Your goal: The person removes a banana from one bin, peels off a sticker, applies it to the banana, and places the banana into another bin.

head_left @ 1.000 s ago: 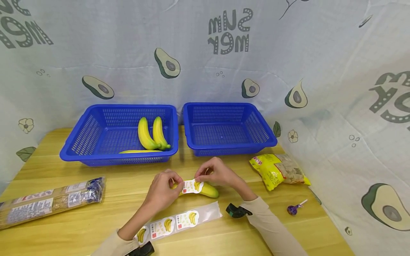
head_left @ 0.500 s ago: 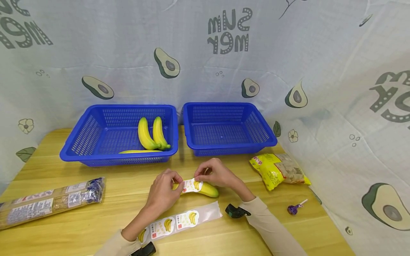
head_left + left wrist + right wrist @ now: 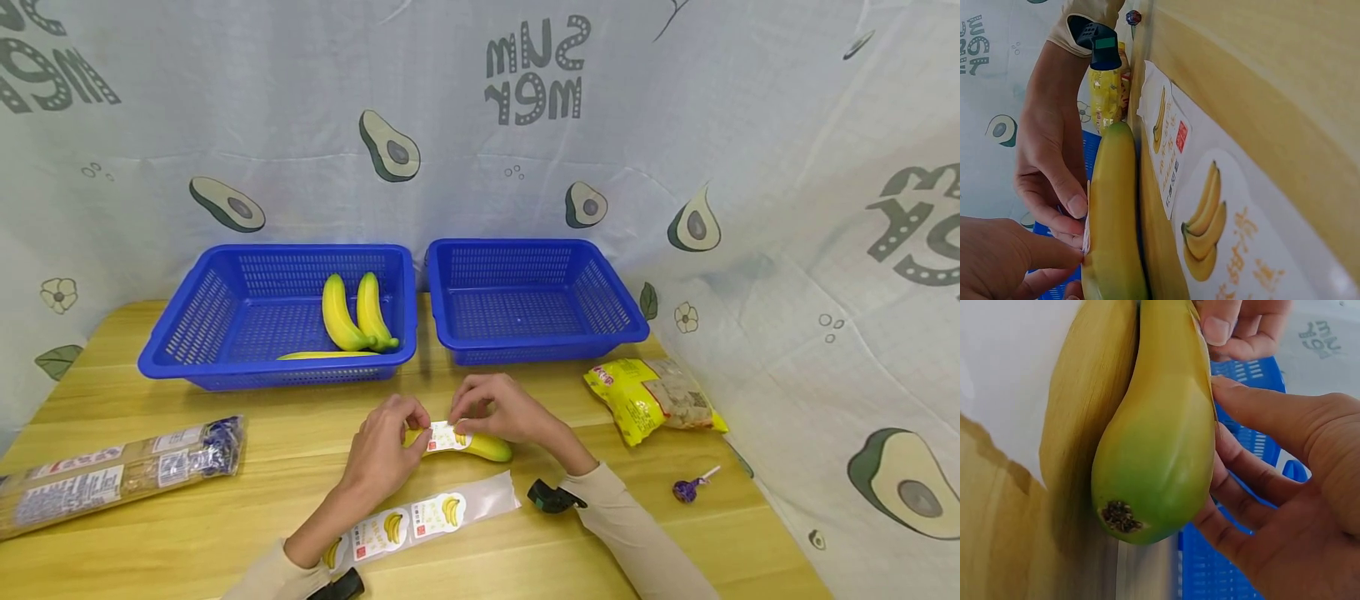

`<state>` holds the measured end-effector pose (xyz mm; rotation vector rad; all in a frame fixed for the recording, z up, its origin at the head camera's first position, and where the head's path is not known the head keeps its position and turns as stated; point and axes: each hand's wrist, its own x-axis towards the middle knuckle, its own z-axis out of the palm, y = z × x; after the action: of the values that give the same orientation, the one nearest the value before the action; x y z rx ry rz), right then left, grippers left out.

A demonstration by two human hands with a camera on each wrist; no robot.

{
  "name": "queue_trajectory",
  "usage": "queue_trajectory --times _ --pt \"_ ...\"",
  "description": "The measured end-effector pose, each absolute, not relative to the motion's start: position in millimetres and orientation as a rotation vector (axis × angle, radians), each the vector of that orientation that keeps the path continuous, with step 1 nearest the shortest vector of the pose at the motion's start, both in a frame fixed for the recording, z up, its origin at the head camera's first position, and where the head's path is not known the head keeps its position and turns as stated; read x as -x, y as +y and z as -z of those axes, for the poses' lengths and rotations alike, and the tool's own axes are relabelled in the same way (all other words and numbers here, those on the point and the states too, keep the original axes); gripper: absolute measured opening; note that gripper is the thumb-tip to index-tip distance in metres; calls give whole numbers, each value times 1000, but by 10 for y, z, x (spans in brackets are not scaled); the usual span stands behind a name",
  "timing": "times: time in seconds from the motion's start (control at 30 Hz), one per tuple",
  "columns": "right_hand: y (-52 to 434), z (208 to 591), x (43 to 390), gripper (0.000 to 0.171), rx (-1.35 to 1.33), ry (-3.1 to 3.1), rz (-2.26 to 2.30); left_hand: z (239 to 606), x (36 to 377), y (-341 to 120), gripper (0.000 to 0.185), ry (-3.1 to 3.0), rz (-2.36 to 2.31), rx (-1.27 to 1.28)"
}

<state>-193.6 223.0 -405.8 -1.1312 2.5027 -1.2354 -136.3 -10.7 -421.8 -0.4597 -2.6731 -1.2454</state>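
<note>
A yellow banana (image 3: 486, 448) lies on the wooden table (image 3: 187, 533) in front of me. A white sticker (image 3: 444, 437) printed with bananas lies across it. My left hand (image 3: 420, 430) pinches the sticker's left end between thumb and finger. My right hand (image 3: 461, 419) curls over the banana and holds the sticker's right end against the peel. The left wrist view shows the banana (image 3: 1113, 212) close up with both hands at the sticker's edge. In the right wrist view the banana's tip (image 3: 1124, 517) is near, with my right hand's fingers (image 3: 1254, 412) along it.
A backing strip (image 3: 420, 518) with several banana stickers lies near my wrists. The left blue basket (image 3: 187, 333) holds three bananas (image 3: 341, 315). To its right stands a blue basket (image 3: 600, 292) with nothing in it. A yellow snack bag (image 3: 645, 400), a purple lollipop (image 3: 686, 491) and a noodle packet (image 3: 112, 471) lie around.
Both hands have lowered the sticker from a raised position down onto the banana. The banana has stayed where it was.
</note>
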Motion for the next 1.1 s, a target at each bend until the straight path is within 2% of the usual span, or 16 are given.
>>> queue_trajectory --times 0.2,0.83,1.1 --pt "2203 4069 1929 13 1162 2485 1198 4216 1350 -116 20 -2696 1224 474" --pt "2175 4030 1884 28 1017 2477 1094 4222 1360 -134 34 -2725 1203 526" --pt "2178 4053 1898 39 1047 2470 1015 4230 1363 -151 39 -2732 1183 535"
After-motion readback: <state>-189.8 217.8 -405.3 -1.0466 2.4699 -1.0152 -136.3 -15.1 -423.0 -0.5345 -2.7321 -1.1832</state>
